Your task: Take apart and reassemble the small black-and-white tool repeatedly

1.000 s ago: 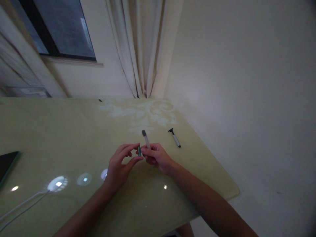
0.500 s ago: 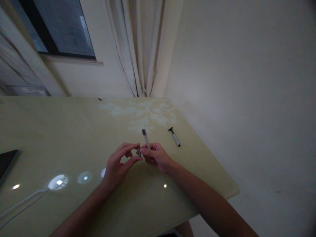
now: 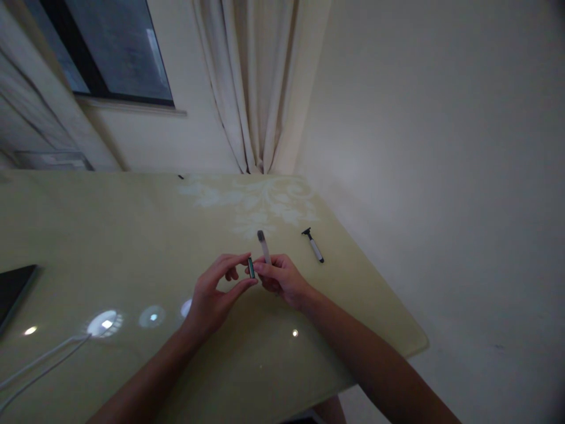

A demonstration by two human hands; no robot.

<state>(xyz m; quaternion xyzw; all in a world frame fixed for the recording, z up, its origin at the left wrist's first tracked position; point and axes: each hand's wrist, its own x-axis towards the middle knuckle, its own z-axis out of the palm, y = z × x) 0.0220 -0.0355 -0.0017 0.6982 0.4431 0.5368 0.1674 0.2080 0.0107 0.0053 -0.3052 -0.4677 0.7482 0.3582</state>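
Between the thumb and forefinger of my left hand (image 3: 214,291) is a small dark and green strip-like piece (image 3: 251,268), held upright by its two ends. My right hand (image 3: 282,280) is closed around a brush (image 3: 265,247) with a pale handle and a dark bristled head pointing away from me. Its fingertips are close beside the small piece; whether they touch it is hard to tell. Beyond my right hand, a razor (image 3: 313,245) with a grey handle and black head lies on the pale green glossy table (image 3: 132,235).
A dark flat object (image 3: 15,291) lies at the left edge, with a white cable (image 3: 44,359) nearer to me. A tiny black item (image 3: 180,176) sits at the table's far edge. Curtains, a window and a wall stand beyond; the wall runs along the right.
The brush and small piece have shifted slightly right with my hands. The small piece has turned a little, showing more of its green face. Both grips are unchanged.
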